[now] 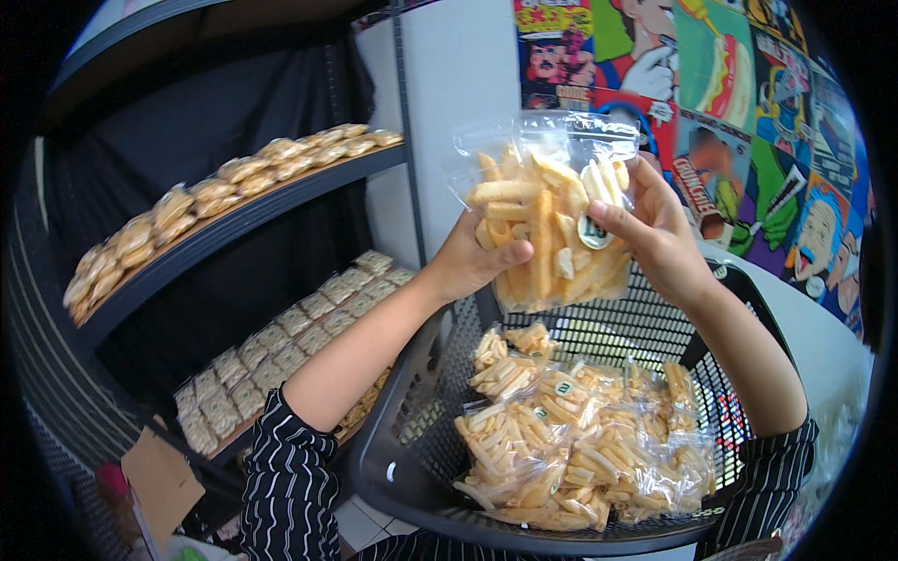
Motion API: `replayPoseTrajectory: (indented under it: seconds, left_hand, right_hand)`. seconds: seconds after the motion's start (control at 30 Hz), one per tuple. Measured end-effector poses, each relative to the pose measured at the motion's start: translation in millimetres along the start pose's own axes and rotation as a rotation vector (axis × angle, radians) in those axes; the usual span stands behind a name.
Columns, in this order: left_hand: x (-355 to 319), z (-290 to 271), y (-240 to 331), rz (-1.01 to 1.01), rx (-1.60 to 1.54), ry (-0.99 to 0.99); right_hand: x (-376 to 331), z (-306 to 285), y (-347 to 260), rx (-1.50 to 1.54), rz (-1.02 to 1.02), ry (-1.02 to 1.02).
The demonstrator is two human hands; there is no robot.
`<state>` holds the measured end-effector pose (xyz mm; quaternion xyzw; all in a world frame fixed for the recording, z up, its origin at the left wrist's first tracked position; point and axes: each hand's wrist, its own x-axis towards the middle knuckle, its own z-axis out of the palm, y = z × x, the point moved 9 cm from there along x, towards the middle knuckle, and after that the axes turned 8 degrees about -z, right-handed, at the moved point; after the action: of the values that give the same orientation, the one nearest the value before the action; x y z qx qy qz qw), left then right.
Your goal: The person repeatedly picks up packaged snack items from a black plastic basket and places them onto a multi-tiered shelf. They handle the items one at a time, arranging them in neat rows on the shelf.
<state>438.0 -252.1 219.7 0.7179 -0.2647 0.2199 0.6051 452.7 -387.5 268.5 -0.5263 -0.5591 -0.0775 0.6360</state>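
Observation:
Both my hands hold up a clear zip-top bag of pale yellow, fry-like sticks [543, 234] above a black basket [398, 449]. My left hand [472, 260] grips its left side, thumb across the front. At the right side, my right hand [659, 229] pinches the bag, its thumb beside a small round label. The bag's top edge looks doubled; I cannot tell whether a second bag lies behind it. Below, several similar filled bags [589, 439] are piled in the basket.
To the left stands a dark shelf rack [243, 210]. Its upper shelf bears rows of packed golden snacks [173, 215], its lower one rows of pale packets [281, 341]. Colourful posters [720, 159] cover the wall at right. A cardboard piece [161, 481] sits at lower left.

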Motion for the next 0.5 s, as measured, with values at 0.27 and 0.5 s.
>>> replayPoseTrajectory:
  seconds: [0.27, 0.5]
  left_hand:
    - [-85.1, -95.4, 31.3, 0.000, -0.353, 0.403]
    - [-172.7, -132.9, 14.8, 0.020, -1.065, 0.287]
  right_hand:
    - [-18.9, -24.6, 68.9, -0.064, 0.325, 0.023]
    - [-164.5, -47.7, 179.2, -0.454, 0.963, -0.620]
